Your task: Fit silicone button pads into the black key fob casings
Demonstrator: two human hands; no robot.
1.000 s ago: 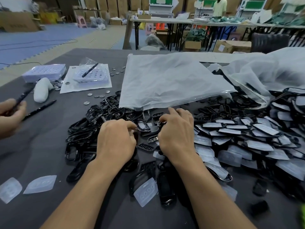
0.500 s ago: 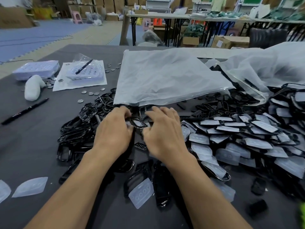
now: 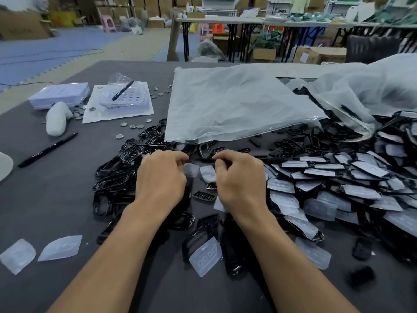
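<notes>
Curled close together over the heap of black casings (image 3: 117,177) on the counter (image 3: 56,195): left grip (image 3: 161,179), right grip (image 3: 240,181). Cannot tell whether either holds anything. Between them, two clear pads (image 3: 191,170).

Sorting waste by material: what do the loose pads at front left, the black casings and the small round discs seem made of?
Pads: probably soft silicone, milky translucent and matte, with moulded button bumps. Black casings: seemingly rigid plastic, glossy, with sharp highlights along thin rims. Discs: apparently metal, silvery and shiny; perhaps coin cells, too small to confirm.
</notes>
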